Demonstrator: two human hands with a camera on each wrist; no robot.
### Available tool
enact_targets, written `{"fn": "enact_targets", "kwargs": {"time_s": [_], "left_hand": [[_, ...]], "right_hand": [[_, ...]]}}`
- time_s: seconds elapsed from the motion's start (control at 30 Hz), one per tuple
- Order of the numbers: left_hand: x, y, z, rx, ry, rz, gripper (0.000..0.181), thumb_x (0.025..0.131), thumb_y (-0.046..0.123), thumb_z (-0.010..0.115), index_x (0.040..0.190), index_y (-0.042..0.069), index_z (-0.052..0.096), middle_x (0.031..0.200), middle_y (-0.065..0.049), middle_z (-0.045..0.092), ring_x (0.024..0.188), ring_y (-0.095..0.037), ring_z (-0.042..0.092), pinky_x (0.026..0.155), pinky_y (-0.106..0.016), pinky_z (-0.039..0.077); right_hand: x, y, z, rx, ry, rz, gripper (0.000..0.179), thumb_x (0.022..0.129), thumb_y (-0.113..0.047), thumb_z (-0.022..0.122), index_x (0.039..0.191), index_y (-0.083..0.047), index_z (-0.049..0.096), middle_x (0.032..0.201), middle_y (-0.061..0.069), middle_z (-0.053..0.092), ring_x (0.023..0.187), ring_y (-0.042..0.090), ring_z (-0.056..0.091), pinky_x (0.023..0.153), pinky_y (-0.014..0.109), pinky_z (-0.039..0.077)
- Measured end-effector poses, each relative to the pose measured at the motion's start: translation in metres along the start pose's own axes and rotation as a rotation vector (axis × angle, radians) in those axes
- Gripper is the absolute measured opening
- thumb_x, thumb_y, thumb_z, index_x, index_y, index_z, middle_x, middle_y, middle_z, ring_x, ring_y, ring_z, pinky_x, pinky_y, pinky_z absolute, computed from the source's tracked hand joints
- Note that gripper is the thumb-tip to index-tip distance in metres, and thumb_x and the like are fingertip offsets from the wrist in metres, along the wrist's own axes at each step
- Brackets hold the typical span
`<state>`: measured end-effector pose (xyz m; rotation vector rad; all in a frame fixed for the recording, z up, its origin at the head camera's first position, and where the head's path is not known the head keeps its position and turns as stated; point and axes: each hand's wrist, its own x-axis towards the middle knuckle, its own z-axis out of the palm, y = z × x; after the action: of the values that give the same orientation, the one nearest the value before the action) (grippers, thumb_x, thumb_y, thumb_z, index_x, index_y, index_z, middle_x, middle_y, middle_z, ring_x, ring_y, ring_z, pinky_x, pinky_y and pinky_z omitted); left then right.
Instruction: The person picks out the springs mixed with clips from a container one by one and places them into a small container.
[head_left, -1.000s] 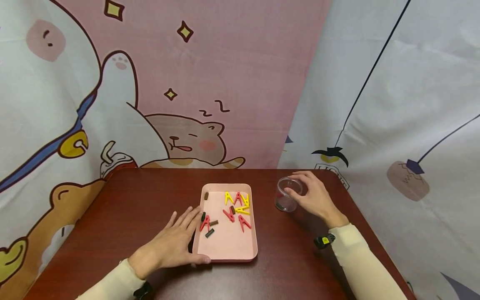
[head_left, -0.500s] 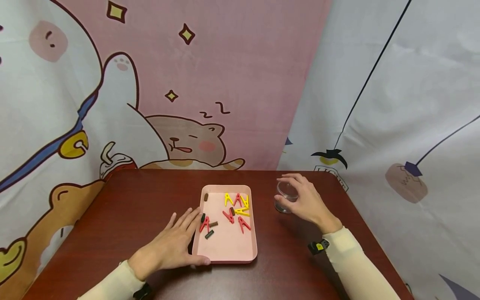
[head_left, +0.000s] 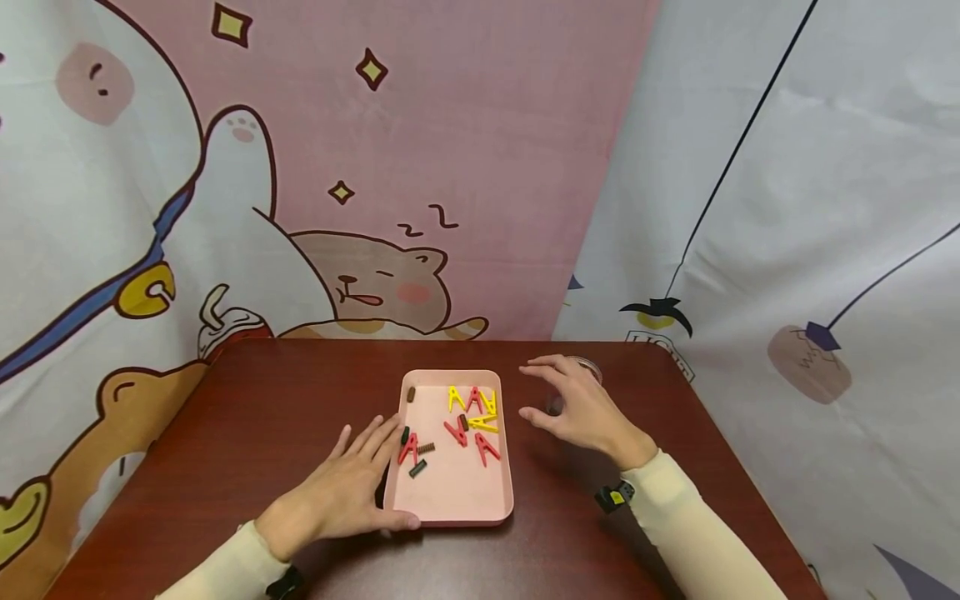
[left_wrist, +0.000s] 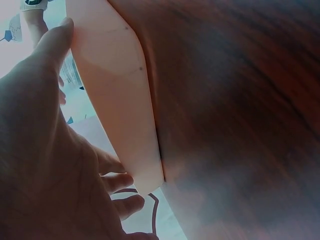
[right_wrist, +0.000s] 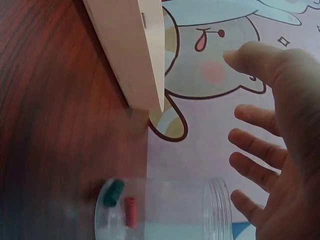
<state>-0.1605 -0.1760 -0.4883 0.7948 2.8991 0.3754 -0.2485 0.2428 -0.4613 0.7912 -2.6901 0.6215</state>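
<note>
My left hand (head_left: 341, 492) lies along the left side of a pink tray (head_left: 457, 500), fingers spread straight and thumb at its near corner. In the left wrist view its fingertips touch the tray wall (left_wrist: 115, 95). My right hand (head_left: 588, 417) hovers between the tray and a clear plastic jar (right_wrist: 165, 205), fingers apart and nothing between them. Inside the jar lie a green ridged cylinder (right_wrist: 114, 193) and a red one (right_wrist: 131, 212). The tray holds several red clips (head_left: 486, 448), yellow clips (head_left: 483, 424) and small dark ridged cylinders (head_left: 417, 468).
Tray and jar stand on a dark reddish-brown table (head_left: 300, 392). A cartoon-printed cloth (head_left: 480, 167) hangs just behind its far edge. In the head view the right hand hides most of the jar; only its rim (head_left: 588, 365) shows well.
My right hand has moved left, from the jar's rim toward the tray, and now covers most of the jar from above. My left hand and the tray have stayed put.
</note>
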Motion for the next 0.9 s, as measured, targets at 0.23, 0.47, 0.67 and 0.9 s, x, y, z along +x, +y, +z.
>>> {"fn": "enact_targets", "kwargs": {"time_s": [0.23, 0.47, 0.67, 0.9], "left_hand": [[-0.001, -0.001, 0.0, 0.004, 0.003, -0.001, 0.146, 0.086, 0.102, 0.069, 0.185, 0.003, 0.027, 0.196, -0.016, 0.023, 0.18, -0.048, 0.027, 0.138, -0.085, 0.023], [0.0, -0.001, 0.001, 0.012, 0.002, 0.001, 0.146, 0.086, 0.103, 0.068, 0.184, 0.001, 0.029, 0.196, -0.017, 0.024, 0.18, -0.048, 0.027, 0.138, -0.085, 0.023], [0.0, -0.002, 0.0, 0.013, 0.006, 0.004, 0.146, 0.086, 0.102, 0.069, 0.184, 0.001, 0.029, 0.196, -0.017, 0.024, 0.18, -0.049, 0.027, 0.138, -0.086, 0.023], [0.001, -0.002, 0.0, 0.01, 0.003, 0.005, 0.146, 0.086, 0.102, 0.068, 0.184, 0.001, 0.029, 0.196, -0.017, 0.023, 0.18, -0.049, 0.027, 0.138, -0.086, 0.023]], "right_hand": [[0.009, -0.011, 0.011, -0.02, -0.062, -0.049, 0.073, 0.094, -0.049, 0.096, 0.158, -0.02, 0.074, 0.16, 0.006, 0.07, 0.151, 0.033, 0.066, 0.127, 0.071, 0.052], [0.017, -0.023, 0.019, -0.029, -0.15, -0.058, 0.074, 0.094, -0.047, 0.095, 0.158, -0.018, 0.074, 0.162, 0.009, 0.07, 0.152, 0.034, 0.064, 0.129, 0.075, 0.049], [0.027, -0.029, 0.025, -0.067, -0.202, -0.082, 0.071, 0.097, -0.051, 0.09, 0.159, -0.022, 0.073, 0.162, 0.005, 0.071, 0.153, 0.031, 0.065, 0.133, 0.068, 0.048], [0.037, -0.035, 0.036, -0.069, -0.275, -0.09, 0.073, 0.098, -0.051, 0.087, 0.162, -0.019, 0.072, 0.163, 0.006, 0.07, 0.154, 0.032, 0.064, 0.136, 0.067, 0.046]]}}
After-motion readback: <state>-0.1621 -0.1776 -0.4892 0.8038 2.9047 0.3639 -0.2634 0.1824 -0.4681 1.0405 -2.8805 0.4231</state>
